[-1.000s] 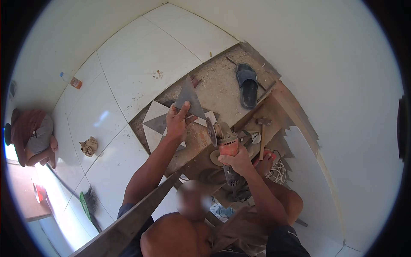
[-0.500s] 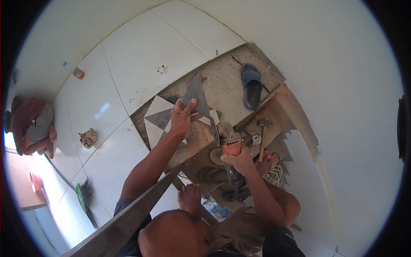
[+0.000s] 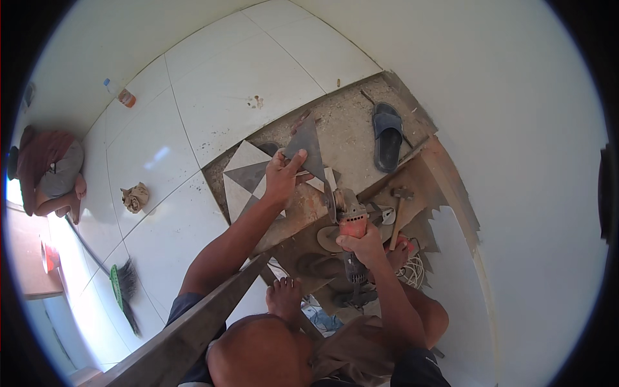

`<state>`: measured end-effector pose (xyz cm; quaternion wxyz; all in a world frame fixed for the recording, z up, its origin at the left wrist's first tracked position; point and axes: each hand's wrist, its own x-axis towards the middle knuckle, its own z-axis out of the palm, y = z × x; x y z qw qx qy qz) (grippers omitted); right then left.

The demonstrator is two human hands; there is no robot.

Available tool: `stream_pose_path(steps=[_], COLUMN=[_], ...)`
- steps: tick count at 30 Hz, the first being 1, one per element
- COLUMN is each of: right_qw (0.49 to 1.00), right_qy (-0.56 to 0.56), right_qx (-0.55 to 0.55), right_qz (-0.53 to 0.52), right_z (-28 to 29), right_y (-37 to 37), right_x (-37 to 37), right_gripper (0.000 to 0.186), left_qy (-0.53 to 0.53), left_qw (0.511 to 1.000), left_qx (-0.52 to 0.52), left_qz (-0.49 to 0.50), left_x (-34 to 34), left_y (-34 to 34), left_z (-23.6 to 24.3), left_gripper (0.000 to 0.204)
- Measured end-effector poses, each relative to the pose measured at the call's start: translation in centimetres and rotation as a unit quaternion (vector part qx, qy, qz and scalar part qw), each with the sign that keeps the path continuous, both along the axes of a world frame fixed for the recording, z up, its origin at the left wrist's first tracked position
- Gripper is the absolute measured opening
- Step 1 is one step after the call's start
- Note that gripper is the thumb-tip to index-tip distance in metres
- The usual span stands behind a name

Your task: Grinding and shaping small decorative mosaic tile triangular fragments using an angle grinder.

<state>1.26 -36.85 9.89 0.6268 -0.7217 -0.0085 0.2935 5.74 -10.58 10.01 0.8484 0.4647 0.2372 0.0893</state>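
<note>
My left hand pinches a dark grey triangular tile piece, thumb on top. My right hand is wrapped round the body of a red and black angle grinder. The grinder's cutting disc stands edge-on close by the lower right corner of the piece; whether they touch I cannot tell. Beneath my left hand lies a grey and white patterned tile, partly covered by my arm. A narrow white strip beside the disc is partly hidden.
A dark slipper lies on the rough, untiled patch. Right of the grinder are a hammer and coiled white cable. A beam slants across lower left. Further left are a crouching person, a broom, crumpled paper and a bottle.
The whole view has shifted a little, so the surroundings sit slightly further right. Both hands keep their holds on the tile piece and the grinder, with the disc still close to the piece.
</note>
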Motion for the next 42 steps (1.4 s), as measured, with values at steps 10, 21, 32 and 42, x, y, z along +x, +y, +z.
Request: stream_pose_path(steps=[10, 21, 32, 42], right_qw=[0.998, 0.990, 0.978, 0.970], right_qy=[0.027, 0.059, 0.089, 0.071], right_qx=[0.033, 0.034, 0.071, 0.094], right_qz=[-0.035, -0.121, -0.173, -0.214], right_z=[0.8, 4.1, 4.6, 6.0], right_y=[-2.8, -7.5, -6.9, -8.7], right_x=[0.2, 0.9, 1.6, 2.8], right_gripper=[0.035, 0.024, 0.025, 0.025], left_qy=[0.056, 0.243, 0.243, 0.037], left_qw=[0.990, 0.531, 0.520, 0.823], left_qx=[0.111, 0.774, 0.794, 0.525], left_qz=[0.060, -0.245, -0.200, -0.214], left_x=[-5.1, -28.6, -29.0, -14.2], left_y=[6.5, -12.5, -12.5, -9.3], left_z=[-0.3, -6.5, -7.0, -7.1], left_gripper=[0.028, 0.021, 0.014, 0.041])
